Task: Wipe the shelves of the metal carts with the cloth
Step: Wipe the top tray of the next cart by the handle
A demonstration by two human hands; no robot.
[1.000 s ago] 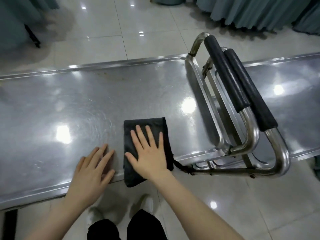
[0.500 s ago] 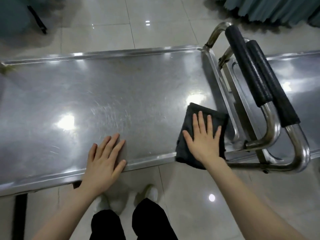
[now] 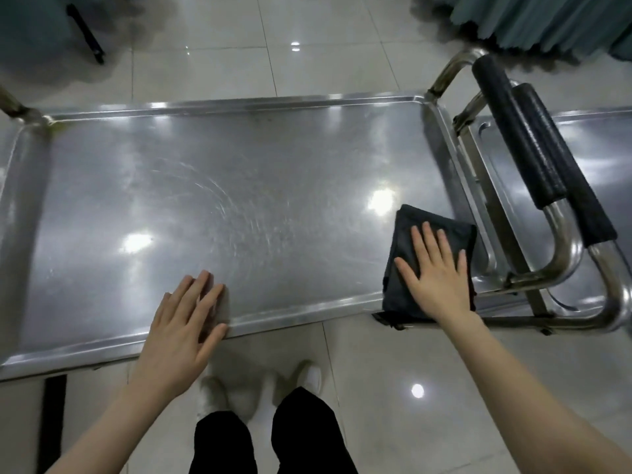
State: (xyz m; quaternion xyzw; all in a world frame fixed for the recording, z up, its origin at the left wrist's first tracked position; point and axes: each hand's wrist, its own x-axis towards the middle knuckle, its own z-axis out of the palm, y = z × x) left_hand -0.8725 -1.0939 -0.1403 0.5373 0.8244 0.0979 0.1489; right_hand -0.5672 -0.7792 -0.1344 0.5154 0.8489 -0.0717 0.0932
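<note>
A folded black cloth (image 3: 407, 227) lies on the near right corner of the steel cart shelf (image 3: 239, 186), hanging slightly over the front rim. My right hand (image 3: 434, 271) presses flat on the cloth with fingers spread. My left hand (image 3: 184, 323) rests flat on the shelf's front edge, left of centre, fingers straight. A second steel cart's shelf (image 3: 588, 159) adjoins on the right.
Two black-padded push handles (image 3: 533, 148) on chrome tubes stand between the two carts, just right of the cloth. Teal curtains (image 3: 547, 18) hang at the far right. A black bar (image 3: 85, 32) lies on the tiled floor at far left. My legs and white shoes stand below the shelf.
My right hand has slid the cloth from the shelf's middle front rightward to the near right corner. My left hand has stayed planted on the front edge.
</note>
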